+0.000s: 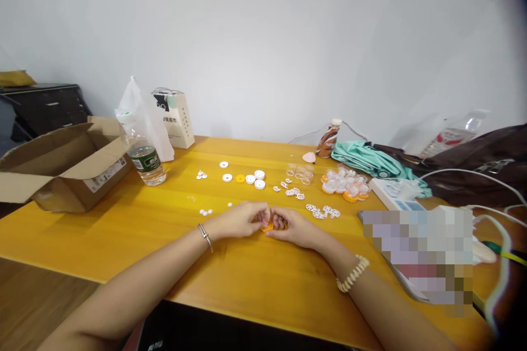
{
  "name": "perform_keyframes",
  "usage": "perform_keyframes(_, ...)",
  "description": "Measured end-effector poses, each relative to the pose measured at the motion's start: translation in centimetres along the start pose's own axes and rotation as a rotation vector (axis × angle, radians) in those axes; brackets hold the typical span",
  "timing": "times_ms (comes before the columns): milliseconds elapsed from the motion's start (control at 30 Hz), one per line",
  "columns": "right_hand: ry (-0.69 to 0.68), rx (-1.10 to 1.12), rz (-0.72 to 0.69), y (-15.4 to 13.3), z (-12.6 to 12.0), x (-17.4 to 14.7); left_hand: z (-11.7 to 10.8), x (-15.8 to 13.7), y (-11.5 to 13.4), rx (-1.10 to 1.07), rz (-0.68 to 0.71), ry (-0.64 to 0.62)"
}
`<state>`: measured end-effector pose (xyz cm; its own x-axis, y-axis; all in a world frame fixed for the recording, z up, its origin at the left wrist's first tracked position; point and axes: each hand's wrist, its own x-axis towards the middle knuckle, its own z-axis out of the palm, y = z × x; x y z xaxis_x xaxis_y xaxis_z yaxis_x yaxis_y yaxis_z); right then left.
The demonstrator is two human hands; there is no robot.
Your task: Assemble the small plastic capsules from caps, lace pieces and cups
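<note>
Near the middle of the yellow wooden table [181,247], my left hand [251,219] and my right hand [290,226] meet over a small orange plastic part [268,226]. The fingers of both are closed around it and cover most of it. Beyond them lie round white discs [250,179] with a yellow disc [240,179] among them. To the right of my hands are flat white pieces with holes [323,211] and smaller white cut-out pieces [293,192]. Clear rings [300,173] sit farther back. Small white dots [205,212] lie to the left of my left hand.
A cluster of clear-topped orange pieces [345,182] stands at right, before a teal cloth [366,159] and brown bottle [328,140]. A white power strip [397,197] and a blurred-out flat object [415,258] lie farther right. At left are a water bottle [146,162] and cardboard box [74,170].
</note>
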<state>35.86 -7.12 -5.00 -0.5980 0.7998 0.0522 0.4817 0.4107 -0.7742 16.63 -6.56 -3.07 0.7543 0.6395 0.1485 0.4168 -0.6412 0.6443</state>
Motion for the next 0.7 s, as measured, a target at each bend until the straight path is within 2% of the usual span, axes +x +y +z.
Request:
perform_keyframes(333,-0.001,0.035,0.009,-0.16,-0.02,0.03,0.14,0.18,0.17,0.053,-0.005,0.080)
perform_keyframes(700,0.017,0.032,0.019,0.07,0.08,0.15,0.23,0.30,0.43,0.153,-0.016,0.089)
